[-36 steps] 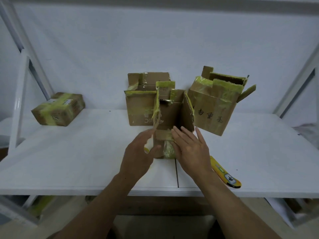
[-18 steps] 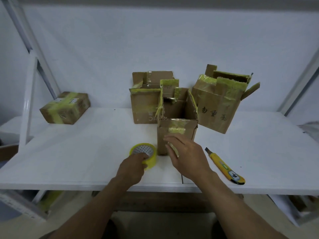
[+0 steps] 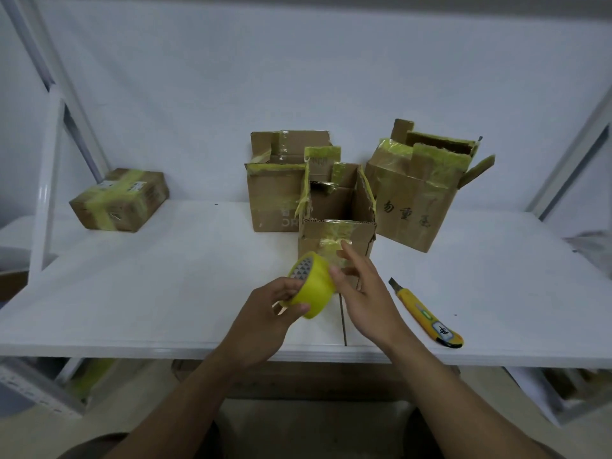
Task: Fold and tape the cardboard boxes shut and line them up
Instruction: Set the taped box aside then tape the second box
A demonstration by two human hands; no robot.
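Note:
My left hand [image 3: 268, 313] grips a yellow tape roll [image 3: 311, 288], lifted off the white table [image 3: 149, 293] just in front of a small open cardboard box [image 3: 337, 233]. My right hand [image 3: 364, 293] is open, its fingertips touching the right side of the roll and hovering before the box's front wall. Behind stand two more open boxes with yellow tape scraps: one at the centre back [image 3: 275, 200] and a larger tilted one [image 3: 417, 200] with dark writing at the right. A taped-shut box [image 3: 119, 200] lies far left.
A yellow utility knife [image 3: 427, 316] lies on the table to the right of my right hand. White frame posts [image 3: 49, 193] rise at the left and right. A seam [image 3: 343, 323] splits the tabletop near the front edge.
My left hand picked the tape roll up from the table and raised it. My right hand left the small box's front and came to the roll.

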